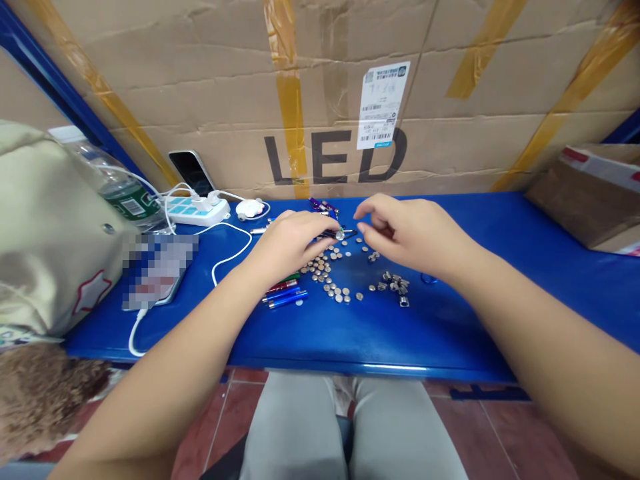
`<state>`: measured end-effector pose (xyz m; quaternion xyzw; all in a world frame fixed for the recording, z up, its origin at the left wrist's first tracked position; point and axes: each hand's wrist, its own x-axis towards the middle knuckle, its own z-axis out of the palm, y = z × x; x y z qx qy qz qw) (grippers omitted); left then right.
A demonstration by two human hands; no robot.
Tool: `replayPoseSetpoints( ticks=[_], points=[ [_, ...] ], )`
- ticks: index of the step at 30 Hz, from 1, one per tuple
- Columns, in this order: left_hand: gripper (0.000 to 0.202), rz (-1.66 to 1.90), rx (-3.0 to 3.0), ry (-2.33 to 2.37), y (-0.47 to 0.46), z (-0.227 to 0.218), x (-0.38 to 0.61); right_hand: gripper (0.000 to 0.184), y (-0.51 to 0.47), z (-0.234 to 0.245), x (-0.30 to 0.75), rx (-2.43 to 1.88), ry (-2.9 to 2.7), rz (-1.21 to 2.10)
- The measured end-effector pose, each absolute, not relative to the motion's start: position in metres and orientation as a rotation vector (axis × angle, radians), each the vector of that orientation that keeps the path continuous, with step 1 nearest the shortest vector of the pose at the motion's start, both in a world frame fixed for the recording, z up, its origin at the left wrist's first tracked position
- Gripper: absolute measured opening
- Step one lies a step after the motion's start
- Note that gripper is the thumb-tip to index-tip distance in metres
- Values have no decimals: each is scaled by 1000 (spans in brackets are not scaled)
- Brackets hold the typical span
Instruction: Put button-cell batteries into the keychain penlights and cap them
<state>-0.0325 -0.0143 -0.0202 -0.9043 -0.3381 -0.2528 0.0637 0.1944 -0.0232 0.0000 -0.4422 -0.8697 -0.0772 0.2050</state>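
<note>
Your left hand (pixel 293 245) curls over a little dark stick (pixel 339 234), but I cannot tell if it grips. Your right hand (pixel 407 233) is loose and empty, fingers bent. Small round batteries (pixel 325 275) lie at four o'clock from your left hand, on the blue table (pixel 450 320).

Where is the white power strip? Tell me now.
In the head view, the white power strip sits back left on the blue bench, right of the water bottle, below the leaning phone, before the cardboard box.
</note>
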Motion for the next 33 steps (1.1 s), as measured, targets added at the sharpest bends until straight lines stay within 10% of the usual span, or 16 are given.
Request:
replayPoseSetpoints(
  ticks=[33],
  points=[
    [15, -893, -2748, -769, -16, -22, -30, 16, 9, -48, 172, -1228, -2557, 124]
  ],
)
